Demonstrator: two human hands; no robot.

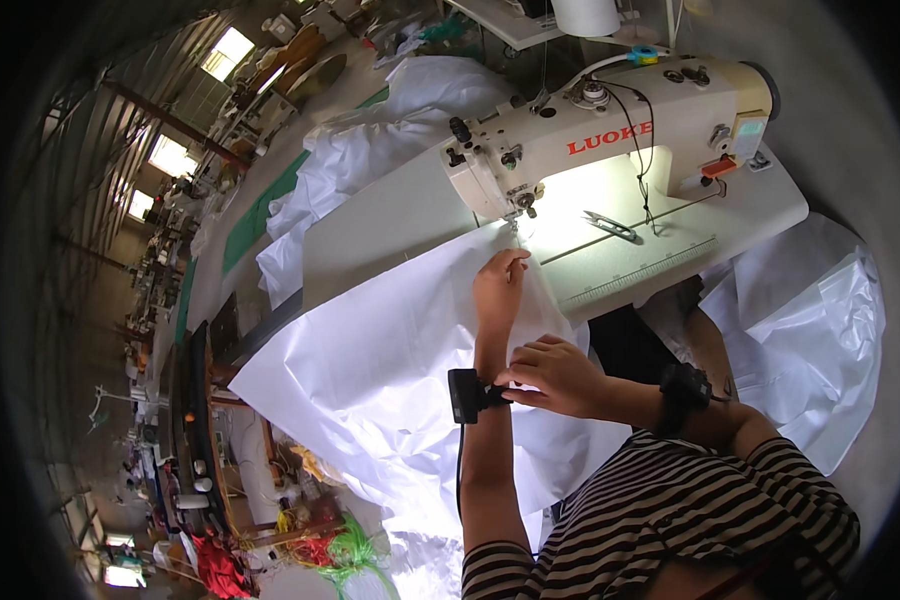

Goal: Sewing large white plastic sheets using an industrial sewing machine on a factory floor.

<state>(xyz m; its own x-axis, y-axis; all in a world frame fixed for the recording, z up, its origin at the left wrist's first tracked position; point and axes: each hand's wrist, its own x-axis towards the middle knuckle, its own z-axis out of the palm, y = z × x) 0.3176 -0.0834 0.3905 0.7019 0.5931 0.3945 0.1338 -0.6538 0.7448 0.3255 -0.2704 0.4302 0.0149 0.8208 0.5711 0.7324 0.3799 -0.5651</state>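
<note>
My left hand [500, 283] is closed over the white sheet [380, 330], just in front of the needle area of a sewing machine [590, 130]. Its fingertips are pressed together; what lies between them cannot be made out. The sheet's top edge runs under the presser foot [518, 222]. My right hand [558, 378] reaches across to my left wrist, fingers apart, its fingertips at the strap beside a small black camera [464, 396]. From there the sheet hangs down toward my lap.
Thread snips [610, 226] lie on the lit machine bed, right of the needle. More white material [805, 320] is heaped at the right, and another pile [370, 150] lies behind on the left. Green and red strands [350, 550] lie at the lower left. A white thread cone [586, 14] stands above.
</note>
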